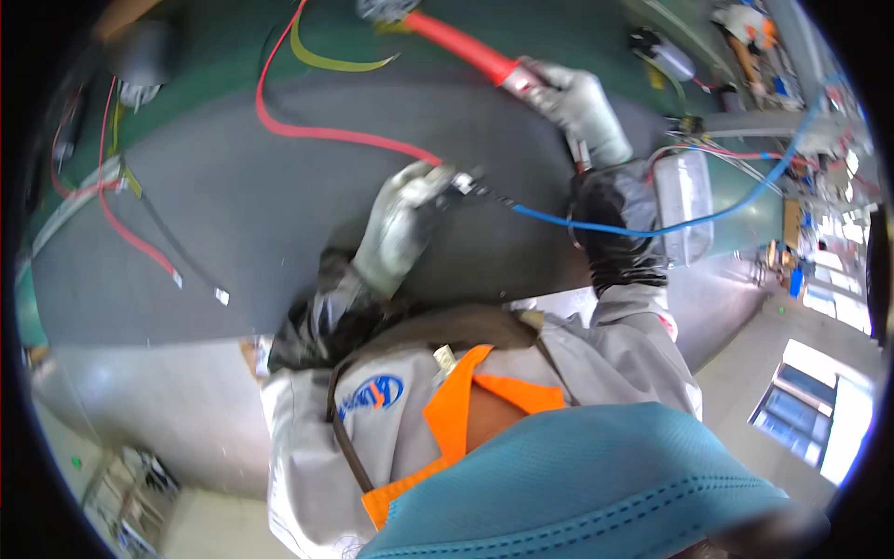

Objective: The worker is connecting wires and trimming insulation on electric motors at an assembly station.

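My left hand [402,228], in a pale work glove, closes around the end of a red sleeved cable [349,135], where a small white and dark fitting [464,184] sticks out past the fingers. Close to that fitting is the dark tip of a thin blue hose [633,231]; whether they touch I cannot tell. My right hand [587,116], also gloved, is wrapped around the metallic end of a thick straight red tube [466,48]. The tube's far end meets a blurred grey part [386,7] at the top edge. A yellow-green wire [340,64] curves beside the red cable.
A dark mat [214,205] covers the green bench. To the left lie a red lead [140,242] and a dark lead [182,238] with pale tips. A clear plastic container [683,207] stands by my right forearm. The hose arcs rightward; another person [745,28] is at far right.
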Demonstrator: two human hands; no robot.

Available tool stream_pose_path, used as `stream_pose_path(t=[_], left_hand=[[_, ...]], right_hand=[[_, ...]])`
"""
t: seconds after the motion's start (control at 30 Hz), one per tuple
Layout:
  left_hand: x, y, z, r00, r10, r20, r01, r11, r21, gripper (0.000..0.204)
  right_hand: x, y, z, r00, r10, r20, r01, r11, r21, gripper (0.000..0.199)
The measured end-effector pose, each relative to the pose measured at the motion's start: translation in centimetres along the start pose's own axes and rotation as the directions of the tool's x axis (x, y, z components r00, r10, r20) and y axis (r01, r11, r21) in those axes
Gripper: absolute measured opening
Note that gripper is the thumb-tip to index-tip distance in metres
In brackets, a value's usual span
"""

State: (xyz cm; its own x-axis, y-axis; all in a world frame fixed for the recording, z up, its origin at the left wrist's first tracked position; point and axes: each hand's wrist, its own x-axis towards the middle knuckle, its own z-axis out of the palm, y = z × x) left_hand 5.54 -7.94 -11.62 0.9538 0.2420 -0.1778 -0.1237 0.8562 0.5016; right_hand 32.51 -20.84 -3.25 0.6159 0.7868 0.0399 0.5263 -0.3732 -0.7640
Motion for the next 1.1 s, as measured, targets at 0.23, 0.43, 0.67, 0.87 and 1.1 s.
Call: stream_pose_path(t=[0.23,0.43,0.67,0.87,1.1], left_hand=[[-1.2,1.1,3.5,0.996,0.059,-0.065,-0.054,0.995,0.083,0.02],[-0.7,0.5,3.7,0.999,0.0,-0.053,0.006,0.993,0.121,0.034],[0.1,0.8,4.8,0.996,0.084,-0.016,-0.083,0.993,0.081,0.042],[-1.4,4.2,2.1,0.802,0.572,-0.174,-0.181,0.51,0.841,0.03],[-7.8,15.7,-4.9,0.516,0.811,0.276,0.744,-0.584,0.324,0.03]], right_hand=[[-9.4,4.5,-5.4,0.897,0.202,-0.392,-0.23,0.973,-0.026,0.038],[-15.9,6.7,-7.4,0.828,0.108,-0.55,-0.484,0.631,-0.606,0.047],[-13.9,-4.7,-3.6,0.974,-0.038,0.224,-0.01,0.978,0.21,0.064],[-11.3,-5.8,-0.6,0.667,-0.654,0.356,0.547,0.755,0.361,0.025],[-14.2,1.3,-6.4,0.873,0.484,-0.058,-0.479,0.83,-0.285,0.035]])
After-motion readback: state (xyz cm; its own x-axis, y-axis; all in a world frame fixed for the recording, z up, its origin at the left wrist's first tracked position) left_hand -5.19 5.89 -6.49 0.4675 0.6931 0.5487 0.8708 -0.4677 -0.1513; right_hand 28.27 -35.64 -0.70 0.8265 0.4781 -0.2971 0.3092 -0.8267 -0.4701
